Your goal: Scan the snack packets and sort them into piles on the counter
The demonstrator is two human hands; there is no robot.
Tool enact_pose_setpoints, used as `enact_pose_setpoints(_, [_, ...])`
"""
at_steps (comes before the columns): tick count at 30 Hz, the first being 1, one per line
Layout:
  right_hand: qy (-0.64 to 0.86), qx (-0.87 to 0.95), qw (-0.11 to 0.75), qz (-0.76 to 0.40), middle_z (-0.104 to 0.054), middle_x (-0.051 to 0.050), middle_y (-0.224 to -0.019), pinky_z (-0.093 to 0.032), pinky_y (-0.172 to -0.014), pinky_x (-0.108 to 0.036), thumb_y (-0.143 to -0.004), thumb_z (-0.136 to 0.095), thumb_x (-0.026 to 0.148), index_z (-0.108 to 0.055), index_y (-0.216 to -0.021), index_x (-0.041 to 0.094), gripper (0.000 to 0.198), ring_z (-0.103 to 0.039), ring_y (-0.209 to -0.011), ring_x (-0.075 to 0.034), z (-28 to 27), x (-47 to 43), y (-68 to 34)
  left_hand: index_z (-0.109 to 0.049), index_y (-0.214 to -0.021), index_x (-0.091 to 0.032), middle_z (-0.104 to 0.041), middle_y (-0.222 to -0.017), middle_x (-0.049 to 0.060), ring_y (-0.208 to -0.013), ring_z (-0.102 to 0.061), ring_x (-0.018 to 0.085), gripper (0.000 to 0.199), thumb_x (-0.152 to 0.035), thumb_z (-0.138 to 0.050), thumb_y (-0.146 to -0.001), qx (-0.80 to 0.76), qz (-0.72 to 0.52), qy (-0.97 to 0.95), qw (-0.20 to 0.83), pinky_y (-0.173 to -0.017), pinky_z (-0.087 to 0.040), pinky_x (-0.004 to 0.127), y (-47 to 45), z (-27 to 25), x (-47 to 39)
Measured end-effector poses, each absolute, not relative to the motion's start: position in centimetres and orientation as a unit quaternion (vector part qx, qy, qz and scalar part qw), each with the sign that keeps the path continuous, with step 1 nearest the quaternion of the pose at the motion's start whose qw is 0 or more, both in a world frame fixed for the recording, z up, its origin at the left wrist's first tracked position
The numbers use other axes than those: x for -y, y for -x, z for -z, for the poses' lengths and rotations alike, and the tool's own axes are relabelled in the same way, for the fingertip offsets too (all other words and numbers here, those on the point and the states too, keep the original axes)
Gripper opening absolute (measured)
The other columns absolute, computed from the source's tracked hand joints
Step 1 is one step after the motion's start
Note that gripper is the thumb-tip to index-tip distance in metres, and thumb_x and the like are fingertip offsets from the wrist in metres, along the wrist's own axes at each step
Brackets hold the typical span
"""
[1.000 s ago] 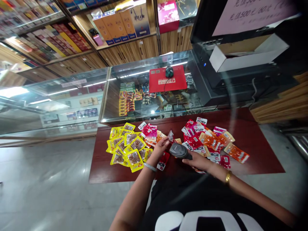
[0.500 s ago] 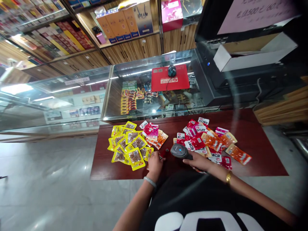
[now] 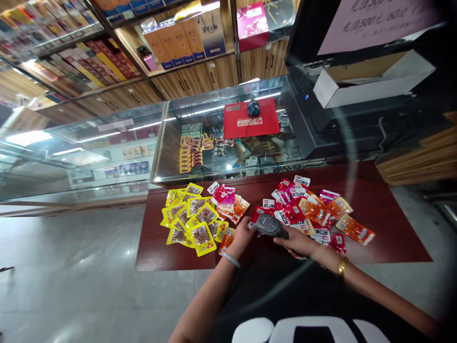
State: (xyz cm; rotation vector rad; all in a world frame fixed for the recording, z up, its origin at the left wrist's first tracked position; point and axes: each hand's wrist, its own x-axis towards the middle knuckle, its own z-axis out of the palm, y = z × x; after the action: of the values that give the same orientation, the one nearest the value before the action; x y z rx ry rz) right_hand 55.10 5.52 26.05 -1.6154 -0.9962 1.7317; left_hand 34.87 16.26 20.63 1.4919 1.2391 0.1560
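Note:
My right hand (image 3: 295, 240) is wrapped round a grey barcode scanner (image 3: 268, 225), its head pointing left. My left hand (image 3: 244, 234) is closed at the scanner's front end, pinching a small red snack packet (image 3: 255, 214) that is partly hidden by the fingers and scanner. An orange snack packet (image 3: 227, 239) lies by my left wrist. Left of it is a heap of yellow snack packets (image 3: 195, 216), with a few pink and orange packets (image 3: 228, 202) beside them. Red, white and orange packets (image 3: 303, 209) lie in a loose heap beyond my right hand.
The packets lie on a dark red-brown tabletop (image 3: 157, 252). Behind it stands a glass display counter (image 3: 210, 105) with a red mouse pad (image 3: 235, 126) and a computer mouse (image 3: 253, 107). At right are a black machine (image 3: 307, 124) and an open white box (image 3: 385, 90).
My left hand has moved right and slightly up to the scanner's head, with the red packet in it. The orange packet by the wrist is now uncovered. The scanner has barely shifted.

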Motion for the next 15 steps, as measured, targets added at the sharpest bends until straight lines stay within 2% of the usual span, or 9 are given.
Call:
enact_pose_setpoints(3, [0.605,0.358,0.282,-0.653,-0.058,0.003,-0.055,-0.044,-0.048,-0.027,-0.075,-0.068,0.063,-0.059,-0.124,0.014,0.071,-0.050,-0.045,-0.014,-26.1,-5.6,-55.0,-0.066,-0.097,-0.021,-0.071,-0.098,0.006,-0.091,-0.064,0.020,0.018,-0.026,-0.056,-0.082,-0.456,-0.090,-0.654,0.597,-0.086,-0.046,0.031,-35.5,-20.8,-17.0])
enact_pose_setpoints(6, [0.602,0.346,0.279,-0.664,-0.058,0.004,-0.056,-0.041,-0.045,-0.025,-0.074,-0.069,0.063,-0.058,-0.125,0.015,0.071,-0.048,-0.043,-0.013,-26.2,-5.9,-54.9,-0.065,-0.099,-0.019,-0.069,-0.096,0.009,-0.094,-0.062,0.023,0.021,-0.032,-0.057,-0.084,-0.567,-0.079,-0.692,0.441,-0.088,-0.044,0.035,-33.9,-21.6,-18.6])
enact_pose_setpoints(10, [0.604,0.330,0.274,-0.672,-0.055,0.006,-0.055,-0.034,-0.042,-0.022,-0.074,-0.070,0.063,-0.059,-0.122,0.015,0.068,-0.044,-0.041,-0.010,-26.3,-6.5,-54.6,-0.056,-0.117,-0.011,-0.062,-0.112,0.019,-0.111,-0.055,0.032,0.047,-0.041,-0.060,-0.082,-0.688,-0.049,-0.701,0.182,-0.097,-0.037,0.043,-31.7,-22.2,-21.6])
enact_pose_setpoints(12, [0.604,0.330,0.269,-0.674,-0.053,0.007,-0.054,-0.033,-0.041,-0.021,-0.075,-0.069,0.063,-0.059,-0.118,0.015,0.066,-0.042,-0.041,-0.009,-26.1,-7.0,-54.3,-0.054,-0.120,-0.008,-0.058,-0.119,0.022,-0.115,-0.051,0.036,0.057,-0.049,-0.060,-0.081,-0.703,-0.027,-0.699,0.130,-0.099,-0.035,0.046,-31.7,-22.1,-23.0])
enact_pose_setpoints(15, [0.592,0.350,0.274,-0.672,-0.052,0.008,-0.053,-0.033,-0.040,-0.021,-0.076,-0.068,0.062,-0.060,-0.114,0.015,0.061,-0.043,-0.040,-0.009,-25.5,-8.1,-53.7,-0.054,-0.118,-0.008,-0.057,-0.121,0.024,-0.116,-0.048,0.039,0.064,-0.058,-0.057,-0.079,-0.723,0.011,-0.682,0.110,-0.096,-0.035,0.048,-32.5,-21.7,-24.2])
